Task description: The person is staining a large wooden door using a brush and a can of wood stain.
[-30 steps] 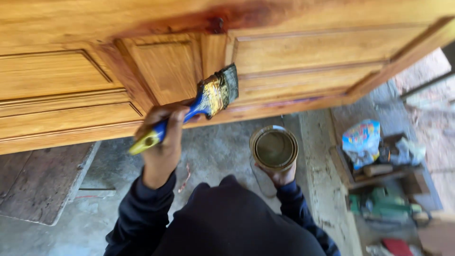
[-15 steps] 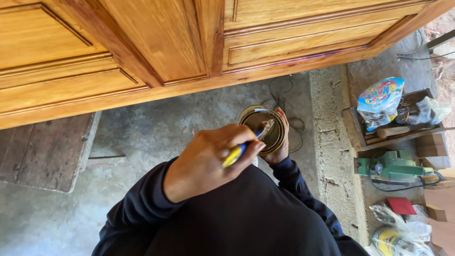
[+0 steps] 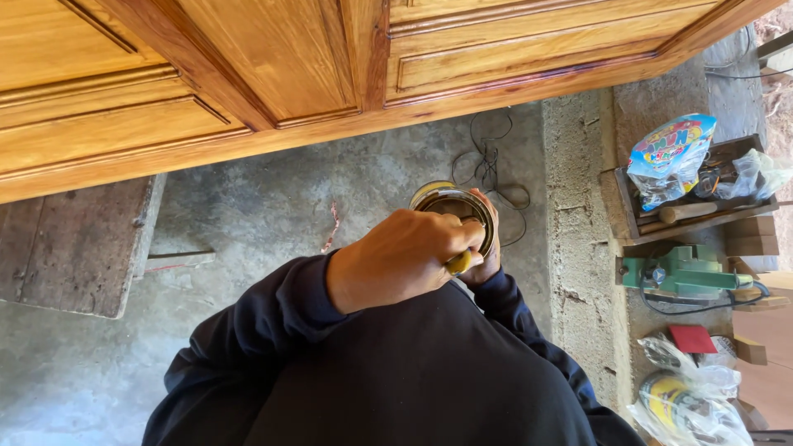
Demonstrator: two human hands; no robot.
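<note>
My left hand (image 3: 396,260) is closed around the yellow handle of a paintbrush (image 3: 459,263). The brush's head points down into a round metal can (image 3: 438,198) and is hidden behind that hand. My right hand (image 3: 486,266) grips the can from the right side and below, holding it in front of my chest. Only the can's far rim shows. Above, across the top of the view, runs a large varnished wooden panelled piece (image 3: 273,58). It has raised frames and a darker streak along its lower edge.
A weathered wooden board (image 3: 74,248) lies on the concrete floor at left. A thin black cable (image 3: 496,165) coils beyond the can. At right are a wooden tray (image 3: 628,219) with a colourful bag (image 3: 669,157), a green power tool (image 3: 686,272) and plastic bags (image 3: 686,405).
My left hand came down from brushing the wooden panel and brought the brush to the can. The view tilted down, and the brush head is now hidden inside the can.
</note>
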